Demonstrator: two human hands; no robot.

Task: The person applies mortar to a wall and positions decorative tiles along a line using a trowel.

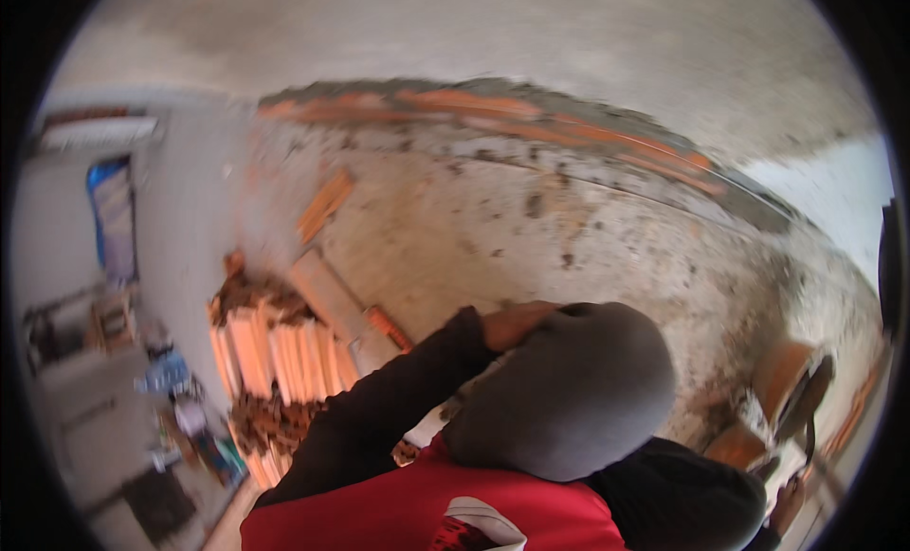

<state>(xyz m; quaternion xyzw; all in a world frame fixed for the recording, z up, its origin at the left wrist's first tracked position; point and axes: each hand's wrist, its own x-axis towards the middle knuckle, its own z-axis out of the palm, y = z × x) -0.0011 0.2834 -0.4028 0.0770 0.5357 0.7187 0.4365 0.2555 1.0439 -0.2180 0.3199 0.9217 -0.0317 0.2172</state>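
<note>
Low in the centre of the frame, a co-worker in a grey hood [578, 399] and red vest fills the view. The wearer's own hands are out of sight, so whether they are open or closed cannot be told. The co-worker's hand [517, 324] rests against the hood, fingers curled loosely, gripping nothing. The stack of bricks [275, 347] lies to the left of that hand, near the black sleeve's elbow, with its bricks on end and long axes running up the frame. Behind it, across the upper centre, a rough plastered wall [531, 219] is capped by an orange brick course [493, 110] set in grey mortar.
</note>
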